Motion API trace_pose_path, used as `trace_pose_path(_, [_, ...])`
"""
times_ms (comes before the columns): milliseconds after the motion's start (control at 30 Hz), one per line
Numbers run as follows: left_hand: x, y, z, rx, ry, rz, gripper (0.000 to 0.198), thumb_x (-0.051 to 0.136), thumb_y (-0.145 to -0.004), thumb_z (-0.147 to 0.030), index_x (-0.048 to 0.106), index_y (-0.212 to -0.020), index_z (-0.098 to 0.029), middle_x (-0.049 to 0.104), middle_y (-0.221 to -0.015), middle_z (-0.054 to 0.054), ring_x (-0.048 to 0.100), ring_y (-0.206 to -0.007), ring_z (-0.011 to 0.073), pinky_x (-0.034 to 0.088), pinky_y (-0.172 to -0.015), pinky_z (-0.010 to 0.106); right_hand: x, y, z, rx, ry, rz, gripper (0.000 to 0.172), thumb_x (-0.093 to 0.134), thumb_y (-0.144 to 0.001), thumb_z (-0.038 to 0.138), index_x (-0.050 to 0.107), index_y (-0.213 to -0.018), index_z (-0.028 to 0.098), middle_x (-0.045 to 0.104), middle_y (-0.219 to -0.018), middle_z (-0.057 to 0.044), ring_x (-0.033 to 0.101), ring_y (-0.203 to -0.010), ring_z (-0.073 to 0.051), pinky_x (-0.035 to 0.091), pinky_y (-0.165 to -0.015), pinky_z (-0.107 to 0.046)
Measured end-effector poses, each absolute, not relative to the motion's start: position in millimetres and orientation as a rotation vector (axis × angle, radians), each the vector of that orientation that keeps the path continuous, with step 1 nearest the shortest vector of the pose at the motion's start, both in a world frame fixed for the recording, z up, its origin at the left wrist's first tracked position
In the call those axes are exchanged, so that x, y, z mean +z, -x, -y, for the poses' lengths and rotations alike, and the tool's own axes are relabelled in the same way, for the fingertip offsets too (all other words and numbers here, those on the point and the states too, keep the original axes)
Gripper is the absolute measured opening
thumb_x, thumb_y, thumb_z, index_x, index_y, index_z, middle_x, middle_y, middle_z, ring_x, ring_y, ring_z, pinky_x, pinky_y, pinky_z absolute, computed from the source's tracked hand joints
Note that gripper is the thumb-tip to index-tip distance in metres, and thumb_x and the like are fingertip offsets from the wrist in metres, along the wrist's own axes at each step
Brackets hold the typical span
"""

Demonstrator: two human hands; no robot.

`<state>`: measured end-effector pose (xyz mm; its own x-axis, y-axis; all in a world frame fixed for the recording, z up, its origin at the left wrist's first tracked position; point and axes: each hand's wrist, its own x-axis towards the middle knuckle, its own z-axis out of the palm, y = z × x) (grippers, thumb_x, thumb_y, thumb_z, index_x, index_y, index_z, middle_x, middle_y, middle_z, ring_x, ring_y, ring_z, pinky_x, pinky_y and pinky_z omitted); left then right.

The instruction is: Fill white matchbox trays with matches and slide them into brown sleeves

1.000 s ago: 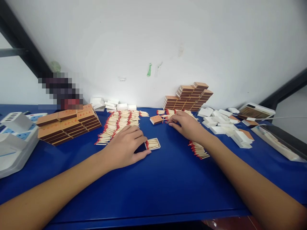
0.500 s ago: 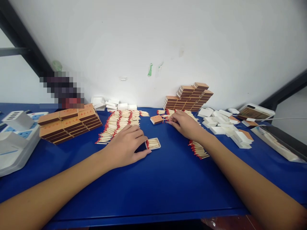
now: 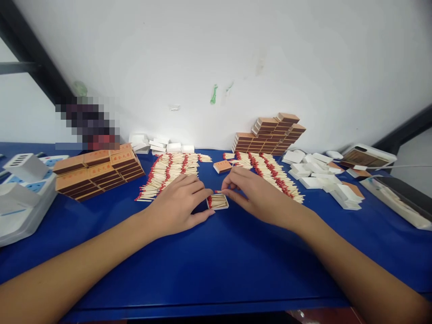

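A small white matchbox tray (image 3: 221, 207) with red-headed matches in it lies on the blue table. My left hand (image 3: 182, 202) grips its left end between thumb and forefinger. Over the tray's far right corner, my right hand (image 3: 248, 191) pinches a match (image 3: 218, 192), its red head pointing left; whether more than one is held I cannot tell. Just beyond the hands lies a closed orange matchbox (image 3: 222, 167). Loose matches (image 3: 173, 173) lie in rows beside my left hand, and more matches (image 3: 270, 173) spread behind my right hand.
Matchboxes are stacked at the left (image 3: 99, 173) and against the wall, where another stack (image 3: 270, 135) stands. White trays (image 3: 313, 171) are heaped at the right, with further trays (image 3: 158, 145) along the wall. A power strip (image 3: 37, 202) sits at the far left.
My right hand has come from the right-hand matches toward me and left, to the tray, with a match in its fingers. My left hand stays at the tray.
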<state>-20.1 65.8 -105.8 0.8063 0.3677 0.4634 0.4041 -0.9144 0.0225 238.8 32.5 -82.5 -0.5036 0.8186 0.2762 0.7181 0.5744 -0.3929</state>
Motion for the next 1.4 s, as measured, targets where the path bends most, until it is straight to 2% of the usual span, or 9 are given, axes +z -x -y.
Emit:
trace_pose_path(133, [-105,20,-66,-0.743,2.925,0.583,0.028,0.062,-0.106,-0.04,0.075,-0.108,-0.015,0.072,-0.099,0.008,0.065,-0.096,0.0244,0.053,-0.089,0.041,-79,-227,-21,0.275,1.196,2.44,0.009,0.055,-0.108,0.021,0.061,-0.102,0.022,0.065,-0.107,-0.007,0.065,-0.097,-0.022,0.051,-0.083,-0.035])
trace_pose_path(367, [-105,20,-66,-0.759,2.916,0.557,0.025,0.063,-0.106,-0.038,0.073,-0.098,-0.017,0.073,-0.097,0.007,0.065,-0.094,0.0227,0.053,-0.088,0.039,-85,-223,-18,0.194,1.188,2.544,0.01,0.058,-0.107,0.02,0.061,-0.098,0.022,0.063,-0.103,-0.007,0.064,-0.094,-0.023,0.052,-0.081,-0.036])
trace_pose_path(667, [-101,19,-64,-0.822,2.945,0.516,0.021,0.063,-0.106,-0.035,0.074,-0.106,-0.017,0.074,-0.1,0.008,0.066,-0.095,0.023,0.054,-0.088,0.04,-83,-228,-19,0.256,1.234,2.533,0.01,0.059,-0.106,0.022,0.063,-0.097,0.022,0.064,-0.104,-0.007,0.065,-0.091,-0.022,0.051,-0.079,-0.036])
trace_pose_path(933, [-102,20,-64,-0.823,2.991,0.434,0.019,0.061,-0.107,-0.027,0.076,-0.1,-0.018,0.074,-0.102,0.007,0.067,-0.099,0.0214,0.055,-0.09,0.039,-81,-232,-19,0.299,1.264,2.544,0.008,0.06,-0.104,0.019,0.064,-0.097,0.022,0.065,-0.104,-0.006,0.065,-0.091,-0.021,0.049,-0.078,-0.034])
trace_pose_path(1400, [-100,20,-63,-0.826,3.079,0.449,0.015,0.063,-0.106,-0.026,0.077,-0.103,-0.021,0.075,-0.105,0.008,0.069,-0.101,0.0217,0.058,-0.091,0.039,-74,-233,-19,0.383,1.206,2.526,0.015,0.06,-0.102,0.016,0.073,-0.1,0.022,0.062,-0.099,-0.005,0.063,-0.087,-0.019,0.051,-0.079,-0.034])
